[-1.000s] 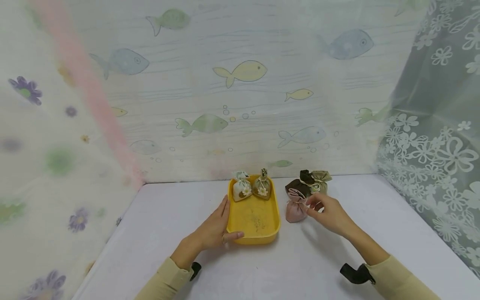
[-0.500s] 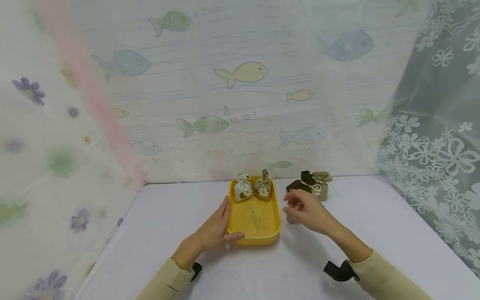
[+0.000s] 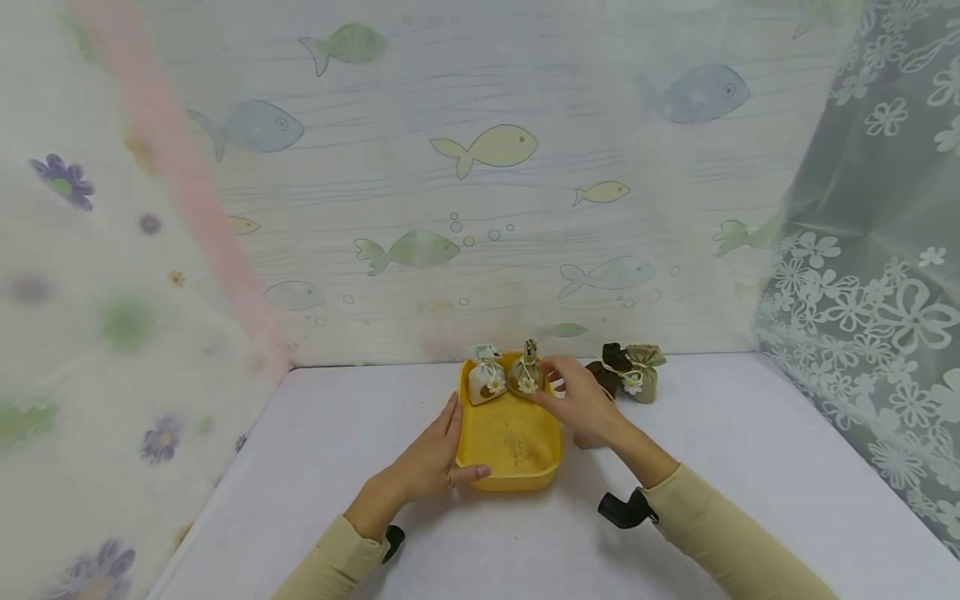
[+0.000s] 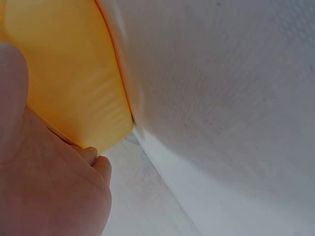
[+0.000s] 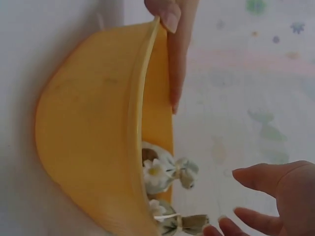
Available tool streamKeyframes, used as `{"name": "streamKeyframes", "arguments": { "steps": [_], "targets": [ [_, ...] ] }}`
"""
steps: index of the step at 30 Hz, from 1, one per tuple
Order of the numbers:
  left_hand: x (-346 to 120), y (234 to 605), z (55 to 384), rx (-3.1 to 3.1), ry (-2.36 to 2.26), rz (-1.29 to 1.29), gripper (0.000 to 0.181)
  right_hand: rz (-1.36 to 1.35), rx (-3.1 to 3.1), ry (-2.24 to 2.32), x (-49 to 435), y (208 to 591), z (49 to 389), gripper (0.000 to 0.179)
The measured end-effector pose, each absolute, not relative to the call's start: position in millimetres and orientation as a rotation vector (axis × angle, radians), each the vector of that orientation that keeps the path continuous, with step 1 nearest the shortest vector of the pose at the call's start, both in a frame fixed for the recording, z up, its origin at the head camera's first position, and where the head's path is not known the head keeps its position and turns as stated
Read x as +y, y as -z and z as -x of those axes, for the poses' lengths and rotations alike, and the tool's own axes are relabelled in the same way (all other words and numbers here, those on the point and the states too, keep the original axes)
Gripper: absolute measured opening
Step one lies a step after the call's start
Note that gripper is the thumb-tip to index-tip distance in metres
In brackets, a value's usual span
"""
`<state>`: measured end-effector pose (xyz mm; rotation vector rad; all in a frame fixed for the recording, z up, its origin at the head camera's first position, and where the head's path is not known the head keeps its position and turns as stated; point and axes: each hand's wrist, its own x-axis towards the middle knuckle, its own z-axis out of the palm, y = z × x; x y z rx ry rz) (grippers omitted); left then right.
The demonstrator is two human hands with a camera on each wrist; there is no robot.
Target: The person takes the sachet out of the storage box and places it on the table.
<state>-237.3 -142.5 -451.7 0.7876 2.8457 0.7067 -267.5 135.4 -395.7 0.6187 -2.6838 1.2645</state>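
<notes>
My left hand (image 3: 429,457) holds the near left corner of a yellow plastic tray (image 3: 512,482). Its thumb hooks over the rim; the other fingers lie along the side wall. Two small drawstring pouches stand at the tray's far end: a pale white-green one (image 3: 483,385) and an olive-brown one (image 3: 525,372), each with a white flower. Over the tray's right rim reaches my right hand (image 3: 583,406), beside the olive-brown pouch. In the right wrist view its fingers are spread, with a fingertip close to that pouch's top (image 5: 194,223); contact cannot be told.
Right of the tray stand a dark brown pouch (image 3: 611,367) and a beige pouch (image 3: 643,385). A pink pouch (image 3: 587,441) is almost wholly hidden behind my right hand. A white cloth covers the table (image 3: 337,417); a fish-patterned curtain (image 3: 480,275) hangs behind it.
My right hand has moved left, from beside the pink pouch, past it, to the olive-brown pouch in the tray. My left hand and the tray have stayed put.
</notes>
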Motion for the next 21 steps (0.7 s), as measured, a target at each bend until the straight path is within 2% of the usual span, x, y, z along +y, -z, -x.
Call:
{"name": "streamKeyframes", "arguments": {
  "steps": [11,16,21],
  "targets": [
    [-142.8,455.7,239.0,2.858,-0.68,-0.761,0.116,-0.344,-2.796,-1.372,122.7,403.3,304.4,0.066],
    [-143.4,454.2,238.1,2.858,-0.675,-0.765,0.115,-0.243,-2.795,-1.473,113.3,403.8,313.4,0.067],
    [-143.6,453.6,237.9,2.852,-0.679,-0.777,0.115,-0.172,-2.783,-1.516,105.4,407.9,319.6,0.054]
  ]
}}
